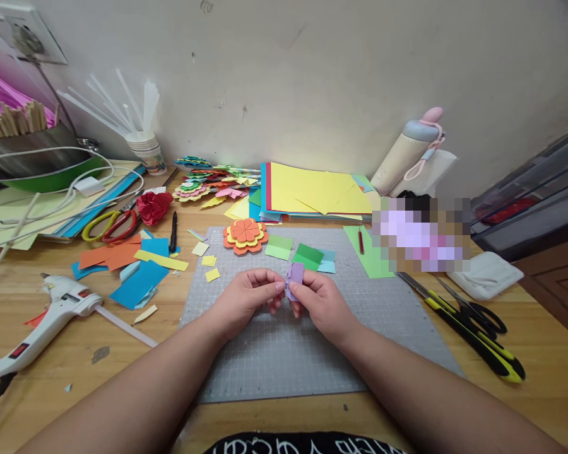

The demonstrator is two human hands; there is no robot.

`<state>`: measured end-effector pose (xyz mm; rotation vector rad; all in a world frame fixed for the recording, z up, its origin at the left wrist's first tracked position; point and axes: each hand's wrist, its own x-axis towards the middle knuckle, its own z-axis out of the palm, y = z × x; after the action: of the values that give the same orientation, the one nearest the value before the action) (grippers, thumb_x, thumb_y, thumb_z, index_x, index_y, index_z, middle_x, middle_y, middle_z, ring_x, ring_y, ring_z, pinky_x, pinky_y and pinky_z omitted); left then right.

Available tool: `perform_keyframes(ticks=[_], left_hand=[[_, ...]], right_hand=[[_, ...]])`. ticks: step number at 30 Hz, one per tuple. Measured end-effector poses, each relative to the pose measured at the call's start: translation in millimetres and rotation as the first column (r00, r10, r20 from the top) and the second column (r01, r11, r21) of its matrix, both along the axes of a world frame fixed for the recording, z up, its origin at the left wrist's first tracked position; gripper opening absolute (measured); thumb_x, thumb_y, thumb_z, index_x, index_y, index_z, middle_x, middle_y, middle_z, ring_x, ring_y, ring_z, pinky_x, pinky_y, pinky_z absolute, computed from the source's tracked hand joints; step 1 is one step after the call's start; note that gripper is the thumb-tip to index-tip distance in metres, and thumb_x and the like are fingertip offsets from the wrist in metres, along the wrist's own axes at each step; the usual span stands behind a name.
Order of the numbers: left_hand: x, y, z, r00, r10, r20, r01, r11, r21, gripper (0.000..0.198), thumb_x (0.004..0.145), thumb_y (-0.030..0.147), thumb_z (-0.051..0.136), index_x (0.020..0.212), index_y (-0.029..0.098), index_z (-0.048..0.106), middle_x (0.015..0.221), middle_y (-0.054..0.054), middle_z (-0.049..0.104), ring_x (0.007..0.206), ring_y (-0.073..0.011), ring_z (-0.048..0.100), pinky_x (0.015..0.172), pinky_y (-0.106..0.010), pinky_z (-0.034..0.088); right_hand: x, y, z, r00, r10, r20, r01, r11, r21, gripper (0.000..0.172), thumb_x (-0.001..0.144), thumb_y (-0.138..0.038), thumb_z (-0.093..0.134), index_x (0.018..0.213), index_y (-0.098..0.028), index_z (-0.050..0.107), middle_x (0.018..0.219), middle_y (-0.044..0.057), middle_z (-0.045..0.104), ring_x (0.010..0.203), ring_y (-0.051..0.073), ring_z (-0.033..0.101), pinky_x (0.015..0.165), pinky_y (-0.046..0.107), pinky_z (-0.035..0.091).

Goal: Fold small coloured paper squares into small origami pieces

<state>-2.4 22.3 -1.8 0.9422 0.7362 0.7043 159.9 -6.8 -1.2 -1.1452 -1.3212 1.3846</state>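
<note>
Both my hands meet over the middle of a grey cutting mat [265, 353]. A small folded purple paper piece [294, 279] is pinched between them. My left hand [248, 296] has its fingers closed on the paper's left edge. My right hand [319, 301] grips its right side, fingers curled. Just beyond them on the mat lie an orange and yellow paper flower [245, 236] and small green paper squares [307, 256].
A white glue gun [52, 315] lies at the left on the wooden table. Black and yellow scissors [473, 328] lie at the right. A stack of coloured paper [312, 192], paper flowers [203, 183], a cup of sticks [144, 148] and a bottle [407, 151] stand by the wall.
</note>
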Motion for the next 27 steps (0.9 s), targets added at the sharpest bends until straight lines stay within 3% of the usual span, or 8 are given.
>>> perform_keyframes(ticks=[27], left_hand=[[-0.4, 0.3, -0.3, 0.996, 0.021, -0.086, -0.016, 0.998, 0.059, 0.024, 0.071, 0.033, 0.075, 0.070, 0.013, 0.062, 0.057, 0.002, 0.058, 0.052, -0.0072, 0.049, 0.053, -0.021, 0.038]], right_hand=[[-0.7, -2.0, 4.5, 0.997, 0.018, 0.081, -0.023, 0.998, 0.062, 0.019, 0.079, -0.030, 0.051, 0.063, -0.020, 0.052, 0.053, -0.004, 0.049, 0.047, 0.010, 0.044, 0.047, 0.024, 0.036]])
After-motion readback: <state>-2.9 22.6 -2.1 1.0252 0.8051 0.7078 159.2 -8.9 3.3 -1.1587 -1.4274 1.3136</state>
